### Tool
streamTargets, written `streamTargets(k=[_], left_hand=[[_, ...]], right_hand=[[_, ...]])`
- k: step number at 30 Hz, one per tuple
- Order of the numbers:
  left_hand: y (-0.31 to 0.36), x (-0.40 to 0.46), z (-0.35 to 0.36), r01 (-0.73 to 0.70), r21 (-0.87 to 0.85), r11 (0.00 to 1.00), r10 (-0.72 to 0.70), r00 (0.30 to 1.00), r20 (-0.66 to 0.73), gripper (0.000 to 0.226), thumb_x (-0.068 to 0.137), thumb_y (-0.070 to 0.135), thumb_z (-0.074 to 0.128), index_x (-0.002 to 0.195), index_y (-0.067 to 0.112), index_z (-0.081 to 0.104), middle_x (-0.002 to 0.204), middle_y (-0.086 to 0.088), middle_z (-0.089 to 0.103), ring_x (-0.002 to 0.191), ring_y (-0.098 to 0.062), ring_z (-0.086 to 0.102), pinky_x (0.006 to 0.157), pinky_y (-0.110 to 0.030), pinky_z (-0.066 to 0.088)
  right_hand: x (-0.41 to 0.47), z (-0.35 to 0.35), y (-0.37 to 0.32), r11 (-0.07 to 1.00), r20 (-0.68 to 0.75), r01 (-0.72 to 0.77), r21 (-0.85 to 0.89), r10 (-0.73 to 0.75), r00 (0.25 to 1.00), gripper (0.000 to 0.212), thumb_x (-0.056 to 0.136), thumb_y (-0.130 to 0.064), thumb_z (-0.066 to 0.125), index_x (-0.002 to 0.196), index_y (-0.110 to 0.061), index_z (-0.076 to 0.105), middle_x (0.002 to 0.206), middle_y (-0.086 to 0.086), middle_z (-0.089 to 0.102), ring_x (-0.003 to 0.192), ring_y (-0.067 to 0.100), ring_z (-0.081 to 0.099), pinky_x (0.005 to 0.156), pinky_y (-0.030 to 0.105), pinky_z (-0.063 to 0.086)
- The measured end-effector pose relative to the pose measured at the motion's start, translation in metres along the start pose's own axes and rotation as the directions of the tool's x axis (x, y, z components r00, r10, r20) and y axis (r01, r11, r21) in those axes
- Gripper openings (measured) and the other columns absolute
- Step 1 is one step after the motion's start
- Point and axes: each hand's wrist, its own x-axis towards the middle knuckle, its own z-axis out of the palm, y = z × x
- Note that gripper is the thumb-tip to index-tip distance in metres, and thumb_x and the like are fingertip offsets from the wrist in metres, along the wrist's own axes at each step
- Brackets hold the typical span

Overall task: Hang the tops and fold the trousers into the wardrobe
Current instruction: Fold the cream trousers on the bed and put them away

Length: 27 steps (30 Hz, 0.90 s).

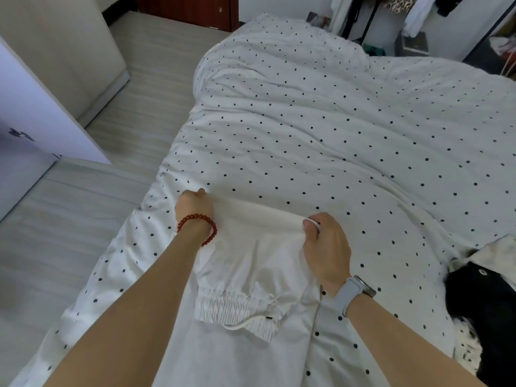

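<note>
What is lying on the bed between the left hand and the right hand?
In the head view, only the folded edge of the white trousers spans from the left hand to the right hand; both hands grip it, over the dotted bedcover.

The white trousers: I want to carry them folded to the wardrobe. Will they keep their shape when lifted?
Probably not. The white trousers drape and wrinkle between the left hand and right hand, so they look floppy. They seem thin and light. The drawstring would likely dangle.
</note>
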Motion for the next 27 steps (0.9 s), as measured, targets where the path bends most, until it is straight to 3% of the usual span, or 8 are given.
streamTargets(k=[3,5,7,10,15,19,24,27], left_hand=[[0.004,-0.013,0.003,-0.110,0.075,0.991,0.112,0.993,-0.025,0.026,0.100,0.029,0.034,0.105,0.006,0.045,0.108,-0.014,0.053,0.093,-0.031,0.052,0.070,-0.031,0.035],[-0.004,-0.026,0.001,-0.248,0.200,0.948,0.267,0.961,-0.074,0.037,0.097,0.035,0.037,0.123,0.010,0.043,0.128,-0.010,0.044,0.109,-0.030,0.047,0.082,-0.038,0.038],[-0.020,-0.048,0.004,-0.474,0.273,0.837,0.519,0.845,-0.127,0.043,0.096,0.033,0.037,0.133,0.012,0.042,0.141,-0.010,0.038,0.128,-0.030,0.037,0.101,-0.047,0.031],[-0.043,-0.078,0.021,-0.723,0.348,0.596,0.750,0.657,0.080,0.052,0.095,0.031,0.022,0.134,0.009,0.047,0.144,-0.012,0.041,0.138,-0.032,0.029,0.111,-0.050,0.017],[-0.077,-0.059,0.039,-0.731,0.436,0.525,0.645,0.676,0.357,0.068,0.081,0.062,-0.021,0.143,0.035,-0.010,0.150,0.007,-0.018,0.138,-0.013,-0.023,0.114,-0.041,-0.012],[-0.089,-0.053,0.045,-0.720,0.446,0.531,0.565,0.693,0.447,0.067,0.070,0.067,-0.031,0.133,0.043,-0.029,0.144,0.013,-0.035,0.132,-0.010,-0.036,0.114,-0.039,-0.016],[-0.076,-0.063,0.033,-0.719,0.423,0.552,0.599,0.695,0.398,0.062,0.081,0.063,-0.012,0.138,0.041,-0.022,0.146,0.010,-0.030,0.136,-0.013,-0.030,0.115,-0.045,-0.014],[-0.087,-0.093,0.031,-0.781,0.406,0.475,0.747,0.601,0.283,0.057,0.095,0.052,0.004,0.148,0.032,0.004,0.155,-0.004,0.003,0.144,-0.025,-0.002,0.113,-0.049,-0.002]], right_hand=[[0.002,0.002,0.001,0.963,-0.024,0.071,-0.260,-0.080,0.997,0.021,0.095,-0.012,0.046,0.111,-0.011,0.059,0.105,0.007,0.058,0.104,0.029,0.052,0.086,0.038,0.033],[-0.003,0.001,0.002,0.892,-0.112,0.225,-0.392,-0.289,0.951,0.029,0.090,-0.014,0.047,0.115,-0.012,0.060,0.108,0.009,0.059,0.106,0.027,0.053,0.096,0.047,0.035],[-0.015,0.004,0.002,0.806,-0.075,0.407,-0.430,-0.481,0.874,0.035,0.087,-0.017,0.041,0.115,-0.010,0.060,0.112,0.010,0.060,0.113,0.026,0.051,0.103,0.056,0.030],[-0.031,0.019,0.002,0.724,0.100,0.515,-0.458,-0.534,0.840,0.041,0.089,-0.020,0.037,0.121,-0.004,0.057,0.124,0.014,0.058,0.124,0.032,0.048,0.108,0.055,0.023],[-0.032,0.034,0.033,0.696,0.291,0.482,-0.532,-0.385,0.876,0.055,0.089,-0.045,0.034,0.137,-0.019,0.045,0.146,0.010,0.040,0.136,0.032,0.033,0.106,0.060,0.018],[-0.031,0.031,0.049,0.702,0.347,0.481,-0.524,-0.340,0.874,0.053,0.091,-0.049,0.031,0.138,-0.026,0.041,0.147,0.008,0.038,0.137,0.027,0.027,0.102,0.065,0.023],[-0.013,0.007,0.030,0.834,0.249,0.397,-0.383,-0.321,0.914,0.059,0.087,-0.046,0.027,0.133,-0.015,0.047,0.140,0.010,0.046,0.129,0.028,0.044,0.099,0.055,0.038],[0.005,-0.006,0.018,0.887,0.241,0.283,-0.364,-0.204,0.949,0.064,0.090,-0.051,0.036,0.141,-0.013,0.033,0.138,0.008,0.046,0.129,0.027,0.036,0.100,0.040,0.029]])
